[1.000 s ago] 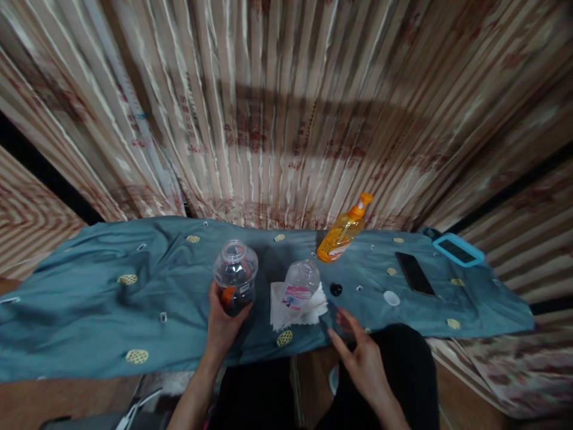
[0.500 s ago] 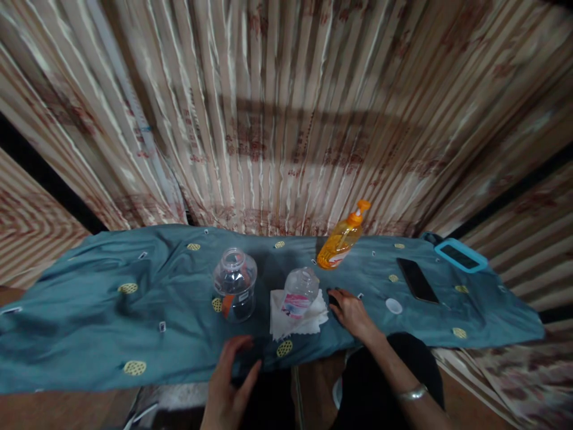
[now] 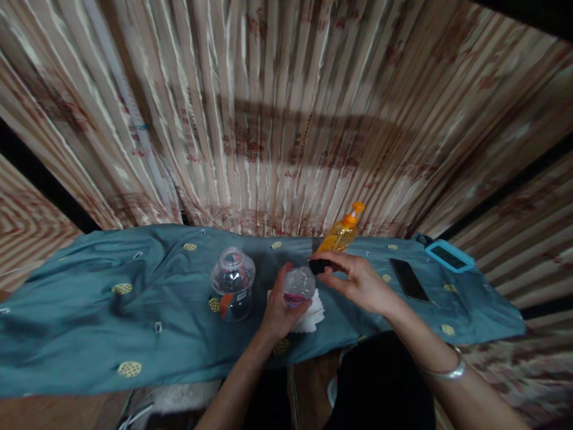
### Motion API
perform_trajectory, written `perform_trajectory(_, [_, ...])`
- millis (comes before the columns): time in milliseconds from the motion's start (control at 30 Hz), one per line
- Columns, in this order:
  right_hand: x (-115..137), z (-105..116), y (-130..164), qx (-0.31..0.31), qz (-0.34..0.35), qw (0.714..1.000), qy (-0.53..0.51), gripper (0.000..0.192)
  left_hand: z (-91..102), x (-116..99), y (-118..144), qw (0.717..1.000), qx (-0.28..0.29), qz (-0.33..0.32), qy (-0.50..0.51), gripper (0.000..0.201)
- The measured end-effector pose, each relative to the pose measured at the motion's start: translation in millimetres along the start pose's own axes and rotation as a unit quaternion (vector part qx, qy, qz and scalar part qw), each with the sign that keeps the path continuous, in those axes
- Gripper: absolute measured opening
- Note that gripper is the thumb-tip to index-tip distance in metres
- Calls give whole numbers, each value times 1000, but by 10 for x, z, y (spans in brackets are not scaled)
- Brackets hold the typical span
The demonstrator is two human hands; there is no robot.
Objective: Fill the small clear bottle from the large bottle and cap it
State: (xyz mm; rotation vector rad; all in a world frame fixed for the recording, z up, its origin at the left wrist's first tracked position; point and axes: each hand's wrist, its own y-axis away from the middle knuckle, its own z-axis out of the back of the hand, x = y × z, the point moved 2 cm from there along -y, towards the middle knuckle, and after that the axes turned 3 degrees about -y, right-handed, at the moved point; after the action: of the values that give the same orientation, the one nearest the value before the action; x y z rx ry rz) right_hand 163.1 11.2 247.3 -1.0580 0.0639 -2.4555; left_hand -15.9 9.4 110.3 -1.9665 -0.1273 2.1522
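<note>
My left hand (image 3: 282, 307) is wrapped round a small clear plastic bottle (image 3: 299, 283) with a pink label, its rounded top uncovered. Beneath the bottle lies a folded white cloth (image 3: 316, 316). In the fingers of my right hand (image 3: 358, 278) is a small black cap (image 3: 319, 266), held just right of the bottle's top; whether the two touch I cannot tell. Left of my hands stands a larger clear plastic jar (image 3: 233, 283) without a lid, an orange patch on its side. Behind my right hand is an orange pump bottle (image 3: 338, 236), its lower part hidden.
A black phone (image 3: 409, 279) lies on the right of the teal patterned tablecloth (image 3: 89, 322). Beyond it sits a light-blue framed device (image 3: 450, 257). A striped curtain (image 3: 268, 149) hangs behind the table.
My left hand has come up from the table's front edge and taken hold of the small bottle. My right hand has lifted the black cap off the table towards the bottle's top.
</note>
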Motion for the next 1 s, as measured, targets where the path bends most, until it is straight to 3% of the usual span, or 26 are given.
perform_trajectory(233, [328, -18, -196, 135, 64, 980, 127, 40, -68, 46, 18, 1000, -8, 2, 9, 76])
perform_trajectory(500, [404, -80, -310, 199, 75, 954, 213, 31, -79, 63, 19, 1000, -8, -9, 16, 79])
perform_trajectory(733, [482, -113, -342, 222, 10, 928, 299, 14, -75, 81, 27, 999, 4, -20, 24, 78])
perform_trajectory(1000, [561, -186, -484, 240, -77, 890, 379, 29, -56, 100, 11, 1000, -6, -21, 4, 80])
